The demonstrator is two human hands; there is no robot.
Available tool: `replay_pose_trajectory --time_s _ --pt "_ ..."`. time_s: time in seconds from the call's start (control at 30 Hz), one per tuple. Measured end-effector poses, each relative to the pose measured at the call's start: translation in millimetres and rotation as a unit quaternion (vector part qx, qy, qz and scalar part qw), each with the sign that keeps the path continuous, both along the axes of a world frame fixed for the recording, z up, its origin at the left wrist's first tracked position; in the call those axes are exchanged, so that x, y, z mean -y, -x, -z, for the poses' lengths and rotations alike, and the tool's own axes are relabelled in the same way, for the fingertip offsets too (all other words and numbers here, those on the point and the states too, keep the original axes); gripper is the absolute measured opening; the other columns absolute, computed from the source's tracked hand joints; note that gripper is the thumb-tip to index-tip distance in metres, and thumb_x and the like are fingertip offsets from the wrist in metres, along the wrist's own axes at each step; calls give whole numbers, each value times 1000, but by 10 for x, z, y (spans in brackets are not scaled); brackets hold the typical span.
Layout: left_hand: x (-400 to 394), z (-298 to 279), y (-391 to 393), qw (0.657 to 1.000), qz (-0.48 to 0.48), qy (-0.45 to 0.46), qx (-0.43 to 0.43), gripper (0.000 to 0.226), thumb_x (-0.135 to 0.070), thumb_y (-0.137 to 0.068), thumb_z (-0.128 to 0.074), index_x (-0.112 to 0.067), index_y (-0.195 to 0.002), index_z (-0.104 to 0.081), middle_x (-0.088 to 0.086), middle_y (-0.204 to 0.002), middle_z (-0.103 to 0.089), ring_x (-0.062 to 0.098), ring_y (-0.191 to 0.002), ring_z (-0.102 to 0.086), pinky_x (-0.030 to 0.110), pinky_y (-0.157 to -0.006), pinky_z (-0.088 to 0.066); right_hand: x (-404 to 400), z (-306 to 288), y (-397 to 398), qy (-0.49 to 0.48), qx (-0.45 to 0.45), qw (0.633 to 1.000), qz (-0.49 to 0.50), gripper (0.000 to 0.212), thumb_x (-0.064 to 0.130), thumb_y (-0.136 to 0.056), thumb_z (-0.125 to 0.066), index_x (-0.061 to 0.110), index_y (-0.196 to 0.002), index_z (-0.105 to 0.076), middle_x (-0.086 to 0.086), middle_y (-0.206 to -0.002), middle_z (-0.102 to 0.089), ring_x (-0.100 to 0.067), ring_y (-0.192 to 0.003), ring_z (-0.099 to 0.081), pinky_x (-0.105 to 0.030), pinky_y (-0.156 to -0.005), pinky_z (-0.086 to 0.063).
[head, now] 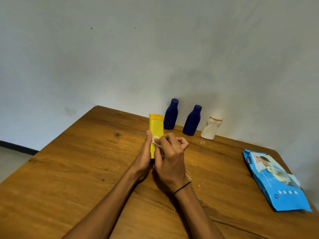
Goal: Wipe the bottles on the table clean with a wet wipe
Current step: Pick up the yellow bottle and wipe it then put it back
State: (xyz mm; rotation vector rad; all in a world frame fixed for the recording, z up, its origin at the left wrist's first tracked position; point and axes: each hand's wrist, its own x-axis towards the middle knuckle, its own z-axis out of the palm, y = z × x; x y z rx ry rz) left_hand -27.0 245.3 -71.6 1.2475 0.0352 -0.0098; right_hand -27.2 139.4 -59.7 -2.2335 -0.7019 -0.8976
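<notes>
I am watching my right hand (170,157), a thin black band at its wrist, pinching a small crumpled white wet wipe (156,141) against the tall yellow plastic flip-cap bottle (155,130), while my left hand (144,156) is gripping that bottle's lower body above the scratched brown wooden table (72,169). The wipe is looking bunched small, so I am risking bare fingers smearing the surface. The blue wet-wipe pack (274,180) is lying well apart to the right. Beyond, two dark blue plastic bottles (192,120) and a dented white bottle (211,128) are standing at the wall; a wide stroke could be toppling the nearest.
</notes>
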Motion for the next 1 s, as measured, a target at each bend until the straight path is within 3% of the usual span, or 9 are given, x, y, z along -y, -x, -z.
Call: replay_pose_trajectory --time_s 0.1,0.17,0.33,0.5,0.6,0.7,0.77,0.87,1.0 --pt "29 -31 45 999 27 -45 -3 70 -73 -101 -19 -25 -124 -64 5 -76 -65 17 -56 -57 31 -52 -42 29 0 -68 -18 26 999 -3 16 14 -93 -62 13 -107 -70 -7 -108 -64 -19 -111 -50 -36 -95 -34" --pt "57 -11 63 997 53 -62 5 72 -72 -103 -18 -19 -126 -62 4 -66 -58 15 -47 -45 25 -44 -35 69 -9 -111 -43 30 998 21 18 19 -96 -59 12 -108 -71 -8 -110 -65 -22 -111 -52 -39 -96 -38" --pt "108 -51 128 989 88 -115 28 67 -64 -106 -21 -11 -116 -60 3 -64 -57 16 -44 -45 27 -43 -35 174 -69 -192 -82 52 991 97 21 7 -91 -74 10 -112 -70 -11 -110 -64 -20 -108 -55 -46 -94 -43" --pt "93 -31 123 983 86 -151 55 69 -61 -108 -23 -1 -113 -56 13 -70 -57 17 -44 -48 28 -42 -40 154 -108 -222 -148 -3 979 143 16 6 -96 -66 12 -111 -67 -8 -112 -61 -23 -107 -59 -49 -95 -47" --pt "80 -23 112 983 69 -155 65 71 -58 -108 -23 5 -110 -56 16 -70 -60 18 -44 -52 26 -41 -42 154 -135 -250 -202 -41 968 142 9 9 -100 -62 15 -107 -65 -3 -107 -61 -21 -100 -61 -49 -87 -53" --pt "58 -33 95 985 39 -143 84 63 -50 -110 -24 3 -111 -57 12 -69 -68 20 -46 -60 26 -40 -47 170 -137 -261 -259 -107 956 90 7 12 -102 -60 17 -99 -63 1 -99 -63 -9 -91 -60 -32 -76 -52" --pt "34 -37 91 987 29 -133 86 54 -43 -112 -23 0 -120 -56 13 -75 -73 21 -55 -69 26 -41 -51 194 -115 -266 -272 -143 951 36 8 13 -103 -60 19 -98 -62 2 -97 -65 -8 -92 -63 -30 -75 -54" --pt "13 -37 83 987 17 -139 74 50 -44 -112 -24 -7 -126 -55 15 -79 -75 24 -62 -74 25 -41 -51 221 -65 -289 -286 -197 937 -45 5 20 -103 -62 19 -99 -64 2 -94 -67 -17 -87 -68 -44 -71 -60" --pt "23 16 34 983 -45 -170 60 56 -50 -111 -25 -9 -118 -62 8 -63 -66 17 -46 -63 25 -38 -46 89 -26 -205 -295 -260 913 -109 15 44 -102 -60 30 -100 -64 -6 -91 -68 -36 -76 -72 -56 -59 -60"
